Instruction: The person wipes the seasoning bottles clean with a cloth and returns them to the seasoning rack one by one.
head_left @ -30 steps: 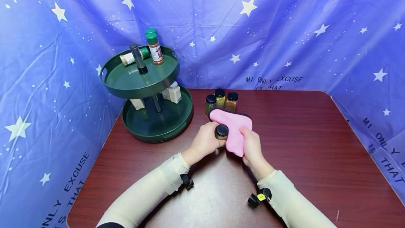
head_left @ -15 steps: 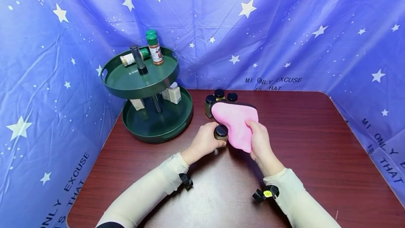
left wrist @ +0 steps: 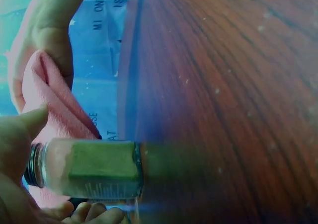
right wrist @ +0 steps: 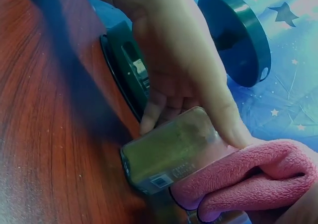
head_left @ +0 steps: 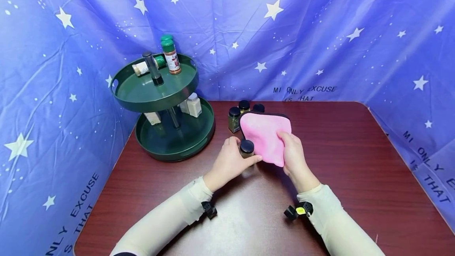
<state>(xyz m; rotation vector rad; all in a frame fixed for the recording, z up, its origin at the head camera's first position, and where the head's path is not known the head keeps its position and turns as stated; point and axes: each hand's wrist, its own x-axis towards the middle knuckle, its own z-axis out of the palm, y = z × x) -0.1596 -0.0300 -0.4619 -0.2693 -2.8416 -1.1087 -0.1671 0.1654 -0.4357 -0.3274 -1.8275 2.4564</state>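
Note:
A square glass spice jar [head_left: 247, 147] with a black lid and green contents stands upright on the table. My left hand [head_left: 228, 160] is spread around it, fingers along its far side and thumb straight, reaching toward the cloth. In the left wrist view, the jar [left wrist: 103, 167] sits between that thumb and the fingers. My right hand [head_left: 296, 159] pinches a folded pink cloth [head_left: 264, 135] with a dark edge, thumb on top. The cloth hangs right beside the jar, as the right wrist view also shows with the fleecy cloth [right wrist: 238, 177] close to the glass.
Behind the cloth stand more black-lidded spice jars [head_left: 234, 120], one mostly hidden. At left is a green two-tier turntable [head_left: 175, 155]; its upper tray holds green-capped shakers [head_left: 172, 59], and its lower tray holds white containers [head_left: 194, 105]. A starry blue curtain [head_left: 227, 27] surrounds the table.
My right hand has moved right and slightly away with the cloth, off the jar's side, and the cloth spreads wider. My left thumb has straightened away from the jar, which has barely moved.

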